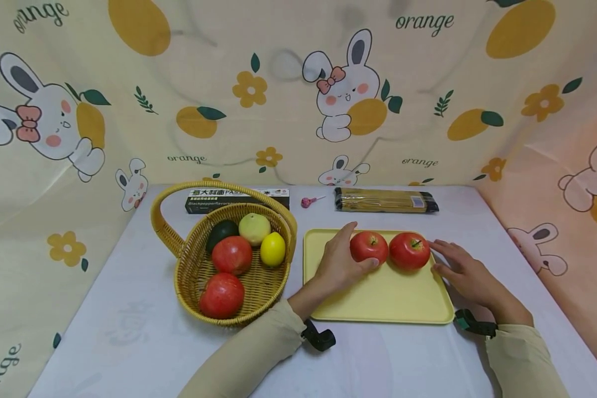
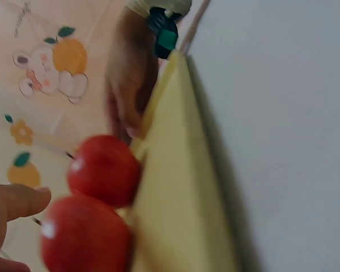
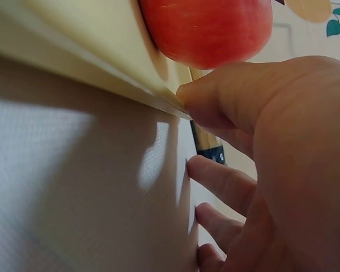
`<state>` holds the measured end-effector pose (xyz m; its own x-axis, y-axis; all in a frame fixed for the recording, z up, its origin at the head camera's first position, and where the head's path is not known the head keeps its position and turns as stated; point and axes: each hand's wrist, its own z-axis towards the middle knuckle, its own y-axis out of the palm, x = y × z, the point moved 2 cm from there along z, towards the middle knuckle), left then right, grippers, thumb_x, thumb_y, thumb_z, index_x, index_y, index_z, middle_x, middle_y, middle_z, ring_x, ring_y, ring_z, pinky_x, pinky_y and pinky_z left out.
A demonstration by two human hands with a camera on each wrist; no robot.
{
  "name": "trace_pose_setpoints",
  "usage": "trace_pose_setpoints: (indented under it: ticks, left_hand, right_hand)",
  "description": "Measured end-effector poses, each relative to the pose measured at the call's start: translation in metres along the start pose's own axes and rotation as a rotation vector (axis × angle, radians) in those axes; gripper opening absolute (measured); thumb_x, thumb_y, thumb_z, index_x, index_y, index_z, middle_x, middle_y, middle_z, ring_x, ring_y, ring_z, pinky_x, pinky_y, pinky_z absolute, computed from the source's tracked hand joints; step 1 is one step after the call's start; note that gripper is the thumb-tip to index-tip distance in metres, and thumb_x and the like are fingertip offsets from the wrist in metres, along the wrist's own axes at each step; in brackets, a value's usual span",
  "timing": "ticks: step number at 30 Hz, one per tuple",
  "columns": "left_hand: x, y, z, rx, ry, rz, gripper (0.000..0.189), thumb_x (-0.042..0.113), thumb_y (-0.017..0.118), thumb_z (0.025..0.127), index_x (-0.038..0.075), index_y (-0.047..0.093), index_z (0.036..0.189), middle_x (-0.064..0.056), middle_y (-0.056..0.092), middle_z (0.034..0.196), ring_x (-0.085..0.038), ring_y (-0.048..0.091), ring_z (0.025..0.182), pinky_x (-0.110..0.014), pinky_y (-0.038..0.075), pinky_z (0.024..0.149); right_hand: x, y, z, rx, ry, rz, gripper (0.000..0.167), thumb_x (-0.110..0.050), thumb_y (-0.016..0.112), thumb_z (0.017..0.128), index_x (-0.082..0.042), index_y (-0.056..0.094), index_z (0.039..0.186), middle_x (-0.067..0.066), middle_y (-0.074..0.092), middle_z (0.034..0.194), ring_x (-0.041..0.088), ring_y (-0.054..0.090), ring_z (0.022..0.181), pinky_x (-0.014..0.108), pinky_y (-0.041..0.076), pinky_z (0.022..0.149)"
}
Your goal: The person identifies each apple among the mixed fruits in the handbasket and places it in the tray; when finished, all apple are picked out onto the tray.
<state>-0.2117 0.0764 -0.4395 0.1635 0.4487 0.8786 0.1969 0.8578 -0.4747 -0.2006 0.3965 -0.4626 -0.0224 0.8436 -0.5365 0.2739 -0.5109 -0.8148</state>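
Two red apples lie side by side on a pale yellow tray (image 1: 378,301). My left hand (image 1: 342,262) is at the left apple (image 1: 364,246), thumb across its front and fingers spread toward its far left side. In the left wrist view the thumb (image 2: 25,202) stands out straight over that apple (image 2: 85,235), not curled round it. By the tray's right edge, near the right apple (image 1: 409,251), is my right hand (image 1: 470,276). In the right wrist view its thumb (image 3: 221,93) rests at the tray's rim, with the other fingers extended down beside the tray.
Left of the tray stands a yellow wicker basket (image 1: 184,276) with a tall handle, holding several fruits. Behind are a black pasta box (image 1: 199,205), a small wrapped lollipop (image 1: 306,203) and a pack of spaghetti (image 1: 383,200). A printed cloth backdrop (image 1: 278,121) rises behind the table.
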Motion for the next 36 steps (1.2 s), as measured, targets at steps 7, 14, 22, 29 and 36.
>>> trace_pose_setpoints:
  ticks: [7,14,22,29,36]
  left_hand:
    - [0.035,-0.028,-0.017,-0.021,0.095,-0.048,0.088,0.027,0.089,0.092,0.017,0.044,0.167,-0.009,0.054,0.165,-0.033,0.057,0.146,-0.040,0.063,0.104]
    - [0.050,-0.067,-0.053,-0.166,0.163,-0.214,0.079,0.028,0.088,0.094,0.021,0.051,0.163,-0.004,0.064,0.157,-0.028,0.063,0.145,-0.037,0.055,0.116]
    - [0.032,-0.124,-0.092,-0.225,0.204,-0.232,0.070,0.019,0.087,0.094,0.017,0.058,0.158,0.000,0.063,0.157,-0.019,0.064,0.142,-0.035,0.053,0.119]
    - [-0.005,-0.180,-0.116,-0.181,0.209,-0.100,0.070,0.016,0.089,0.093,0.014,0.060,0.156,-0.002,0.066,0.155,-0.023,0.067,0.139,-0.039,0.054,0.118]
    - [-0.043,-0.227,-0.137,-0.136,0.172,-0.032,0.071,0.016,0.090,0.092,0.011,0.059,0.156,-0.007,0.066,0.154,-0.031,0.068,0.138,-0.044,0.055,0.115]
  right_hand:
    - [0.000,0.001,0.002,-0.002,-0.002,0.007,0.074,-0.044,0.062,0.111,-0.011,0.035,0.171,0.033,0.024,0.176,0.064,0.008,0.161,0.094,0.022,0.109]
    - [-0.001,0.002,0.002,-0.012,0.012,-0.005,0.075,-0.045,0.062,0.111,-0.010,0.035,0.171,0.033,0.024,0.176,0.065,0.010,0.161,0.094,0.023,0.109]
    - [-0.003,0.000,0.001,0.005,0.002,-0.015,0.074,-0.043,0.062,0.111,-0.009,0.035,0.171,0.034,0.025,0.175,0.065,0.011,0.160,0.094,0.023,0.109]
    - [-0.001,0.002,0.000,0.005,0.016,-0.010,0.075,-0.044,0.062,0.111,-0.009,0.035,0.171,0.034,0.023,0.175,0.066,0.009,0.160,0.094,0.022,0.109]
    - [0.001,0.003,0.000,0.006,0.013,-0.005,0.075,-0.044,0.062,0.111,-0.009,0.035,0.171,0.034,0.022,0.176,0.066,0.009,0.160,0.094,0.022,0.109]
